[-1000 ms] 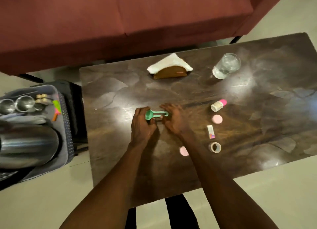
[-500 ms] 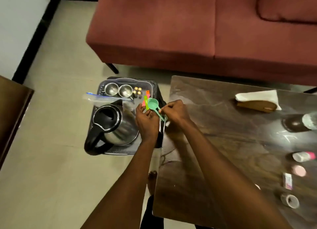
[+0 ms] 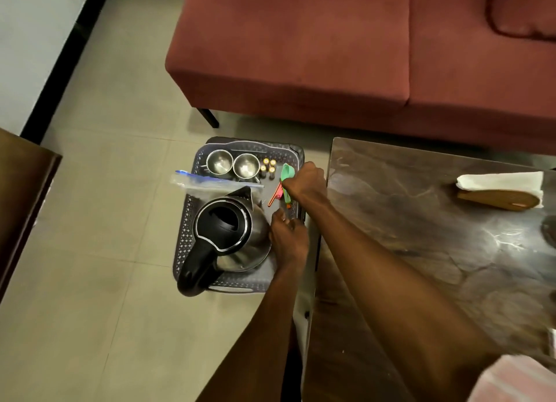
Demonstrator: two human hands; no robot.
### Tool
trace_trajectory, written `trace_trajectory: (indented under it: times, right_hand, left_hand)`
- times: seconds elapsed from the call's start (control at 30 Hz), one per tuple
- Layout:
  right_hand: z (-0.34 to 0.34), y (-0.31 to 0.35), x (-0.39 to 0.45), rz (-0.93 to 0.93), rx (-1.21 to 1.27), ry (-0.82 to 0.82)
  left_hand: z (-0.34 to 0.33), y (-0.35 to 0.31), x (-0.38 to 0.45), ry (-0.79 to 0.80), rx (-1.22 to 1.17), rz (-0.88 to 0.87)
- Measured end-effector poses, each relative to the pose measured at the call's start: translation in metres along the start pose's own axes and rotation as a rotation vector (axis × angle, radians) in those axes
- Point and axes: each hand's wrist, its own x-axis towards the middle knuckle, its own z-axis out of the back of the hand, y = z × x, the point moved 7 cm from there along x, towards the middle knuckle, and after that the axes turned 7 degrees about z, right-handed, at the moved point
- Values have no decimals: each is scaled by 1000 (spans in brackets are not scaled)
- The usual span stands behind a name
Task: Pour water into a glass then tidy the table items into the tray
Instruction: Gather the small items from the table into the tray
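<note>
I see the right hand (image 3: 304, 180) reaching left off the table (image 3: 421, 236) and over the grey tray (image 3: 183, 221), its fingers closed around the handle of a green measuring spoon (image 3: 287, 171); the bowl of the spoon sticks out on the far side of the fist, above the tray's right edge. Just under that hand lie other coloured spoons (image 3: 278, 195) — orange, pink and green — on the tray floor. My left hand (image 3: 287, 236) hangs over the tray's near right part, beside the steel kettle (image 3: 231, 236); its fingers are curled, but whether they hold anything I cannot tell. The kettle fills the near half of the tray, black handle pointing near-left. At the far end stand two small steel cups (image 3: 233, 164), with four batteries (image 3: 268, 167) to their right. A clear zip bag (image 3: 207, 183) lies across the tray's middle. On the table's far right a wooden napkin holder (image 3: 499, 191) carries white napkins — well apart from the hands.
</note>
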Motion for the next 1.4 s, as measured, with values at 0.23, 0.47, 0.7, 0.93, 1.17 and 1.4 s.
trace_trajectory:
  times: [0.23,0.47,0.7,0.93,1.17,1.4]
  right_hand:
    - [-9,21,15,147,-142,-22]
    - [1,15,9,148,-139,-18]
    - [41,-34,-14,0,-9,-96]
    - [88,-117,-67,-189,172,-211]
    - [162,-226,-114,-282,260,-302]
    - [238,-354,-177,-438,258,-346]
  left_hand:
    - [-7,10,9,28,66,-45]
    - [-7,3,5,27,96,-75]
    - [-14,-20,-10,47,157,-190]
    - [-49,-36,-68,50,327,-415]
    - [-146,4,-142,304,374,-399]
    - [-248,78,-232,611,659,-373]
